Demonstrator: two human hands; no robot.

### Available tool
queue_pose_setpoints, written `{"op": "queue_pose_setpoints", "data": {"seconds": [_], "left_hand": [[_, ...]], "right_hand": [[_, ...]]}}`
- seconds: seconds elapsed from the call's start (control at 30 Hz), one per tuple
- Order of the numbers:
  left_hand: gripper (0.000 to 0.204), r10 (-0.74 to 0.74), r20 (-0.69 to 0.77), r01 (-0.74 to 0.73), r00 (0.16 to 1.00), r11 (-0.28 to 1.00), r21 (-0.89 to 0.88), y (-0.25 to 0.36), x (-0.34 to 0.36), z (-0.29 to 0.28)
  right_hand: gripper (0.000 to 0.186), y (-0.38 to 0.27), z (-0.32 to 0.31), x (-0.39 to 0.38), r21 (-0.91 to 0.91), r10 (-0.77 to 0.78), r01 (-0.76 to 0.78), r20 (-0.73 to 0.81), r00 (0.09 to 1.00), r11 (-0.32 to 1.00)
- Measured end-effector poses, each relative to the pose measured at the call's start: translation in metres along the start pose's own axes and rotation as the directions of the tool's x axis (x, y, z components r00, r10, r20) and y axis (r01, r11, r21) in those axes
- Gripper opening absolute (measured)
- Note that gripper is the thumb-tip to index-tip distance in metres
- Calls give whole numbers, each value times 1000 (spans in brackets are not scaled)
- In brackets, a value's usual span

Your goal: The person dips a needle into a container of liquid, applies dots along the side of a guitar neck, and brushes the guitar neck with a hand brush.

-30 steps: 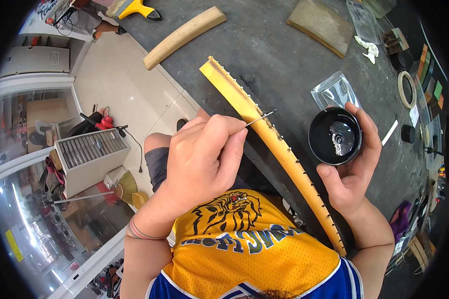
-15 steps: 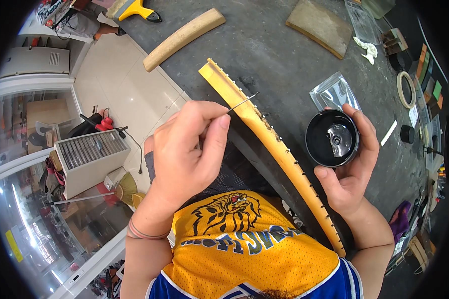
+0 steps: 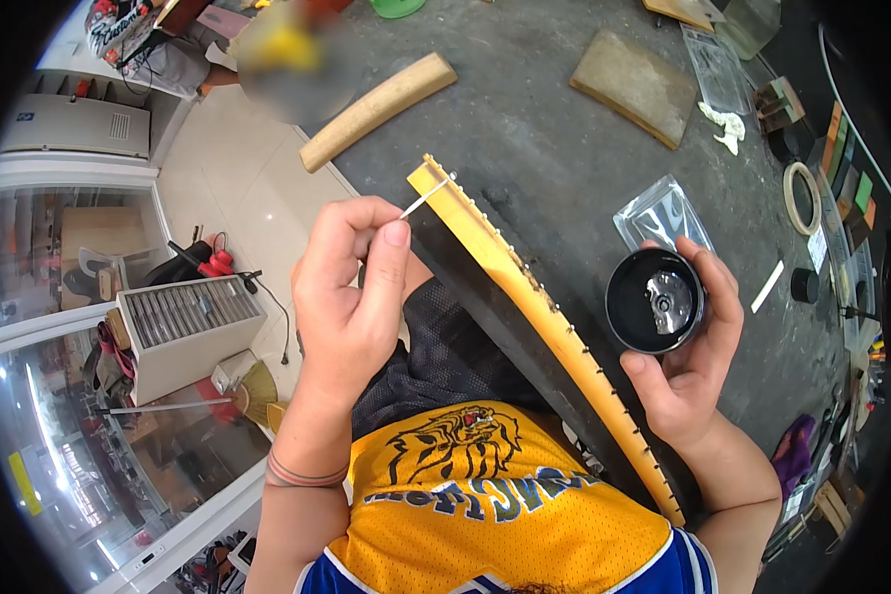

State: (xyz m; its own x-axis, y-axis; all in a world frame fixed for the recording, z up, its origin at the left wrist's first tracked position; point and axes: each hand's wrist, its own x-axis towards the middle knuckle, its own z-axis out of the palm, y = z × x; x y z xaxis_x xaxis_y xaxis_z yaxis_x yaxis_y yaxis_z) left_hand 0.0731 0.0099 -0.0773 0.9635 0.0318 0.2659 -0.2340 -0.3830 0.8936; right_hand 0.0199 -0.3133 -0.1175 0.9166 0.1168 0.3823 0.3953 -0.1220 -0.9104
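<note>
My left hand pinches a thin stick between thumb and forefinger. Its small knobbed tip is over the far end of a long, narrow yellow wooden piece; whether they touch I cannot tell. Small studs line the right edge of this wood, pale toward the far end and dark toward the near end. On the right, my right hand grips a small round black cup from its right side, fingers behind and thumb at the near rim. Something clear and glossy lies inside the cup.
A curved wooden block and a flat rectangular block lie on the dark bench. Near the cup is a clear plastic packet. A tape roll and a black cap are at right. Drawers stand at left.
My left hand has moved left with the stick, whose tip has gone from beside the wood's upper middle to its far end. My right hand still holds the cup. The view has shifted slightly.
</note>
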Motion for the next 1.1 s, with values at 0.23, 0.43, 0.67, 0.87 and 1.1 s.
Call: {"op": "queue_pose_setpoints", "data": {"seconds": [0.23,0.43,0.67,0.87,1.1], "left_hand": [[11,28,-1,-28,1000,997,67,-5,2,-6],[6,104,13,-105,994,984,144,1,3,-4],[8,349,115,-367,930,899,239,4,8,-6],[16,424,85,-430,902,859,279,5,10,-8],[23,410,95,-415,907,833,365,9,4,-12]], "right_hand": [[100,1,0,1,24,1,-2,7,1000,1000],[100,0,2,1,55,29,-28,-17,999,998],[100,-1,2,0,35,29,-28,-9,1000,999],[99,-1,2,0,38,38,-38,-9,999,999],[98,-2,3,1,44,11,-11,13,1000,999]]}}
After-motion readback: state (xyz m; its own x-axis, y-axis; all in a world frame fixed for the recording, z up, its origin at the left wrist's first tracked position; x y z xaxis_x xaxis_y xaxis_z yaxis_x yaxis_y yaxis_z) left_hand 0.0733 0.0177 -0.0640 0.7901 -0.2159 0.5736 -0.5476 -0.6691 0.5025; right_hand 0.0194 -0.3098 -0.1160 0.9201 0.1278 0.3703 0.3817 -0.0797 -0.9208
